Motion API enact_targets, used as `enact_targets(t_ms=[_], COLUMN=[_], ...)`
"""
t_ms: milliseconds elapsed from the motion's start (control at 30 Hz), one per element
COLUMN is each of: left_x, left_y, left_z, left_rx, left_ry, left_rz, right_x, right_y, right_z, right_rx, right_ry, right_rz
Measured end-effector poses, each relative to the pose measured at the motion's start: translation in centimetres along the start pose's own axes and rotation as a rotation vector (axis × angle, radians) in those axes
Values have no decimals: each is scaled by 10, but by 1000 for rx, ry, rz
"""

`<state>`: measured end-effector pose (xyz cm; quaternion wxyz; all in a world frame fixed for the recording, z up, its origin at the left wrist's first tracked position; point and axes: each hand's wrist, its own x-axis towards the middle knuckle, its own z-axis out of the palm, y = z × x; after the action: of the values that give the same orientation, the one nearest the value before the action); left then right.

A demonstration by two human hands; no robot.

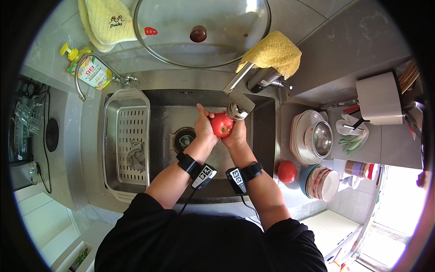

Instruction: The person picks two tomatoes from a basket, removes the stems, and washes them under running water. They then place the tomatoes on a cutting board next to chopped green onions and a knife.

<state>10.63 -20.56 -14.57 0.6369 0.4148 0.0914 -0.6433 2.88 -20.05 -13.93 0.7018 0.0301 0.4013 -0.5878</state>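
Note:
Over the stainless steel sink (210,163), both hands hold one red tomato (221,125) with its stem end facing up. My left hand (205,127) cups its left side, thumb raised. Against the tomato's right side lies my right hand (237,134), partly hidden beneath the faucet head (237,111). The faucet head is right at the tomato's upper right edge. Whether water is running is hard to tell. A second tomato (287,171) rests on the counter right of the sink.
A perforated steel basket (131,119) with a grey cloth (136,155) sits at the sink's left. Stacked bowls (326,183) and plates (299,136) stand at the right. Behind are a glass lid (204,51), a thin curved tap (79,74) and a yellow cloth (277,54) on the faucet.

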Motion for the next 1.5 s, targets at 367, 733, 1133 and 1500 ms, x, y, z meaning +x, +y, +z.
enact_targets(t_ms=[367, 733, 1133, 1500], left_x=[19, -18, -9, -1], left_y=[-1, -4, -9, 5], left_z=[-26, 6, 1, 0], left_rx=[-212, 714, 450, 306], left_ry=[-17, -341, -225, 65], left_rz=[-292, 525, 312, 61], right_x=[30, 1, -15, 17], right_y=[4, 3, 13, 4], right_z=[-31, 2, 13, -7], right_rx=[-118, -150, -255, -69], right_ry=[60, 99, 42, 56], right_rz=[-86, -138, -234, -4])
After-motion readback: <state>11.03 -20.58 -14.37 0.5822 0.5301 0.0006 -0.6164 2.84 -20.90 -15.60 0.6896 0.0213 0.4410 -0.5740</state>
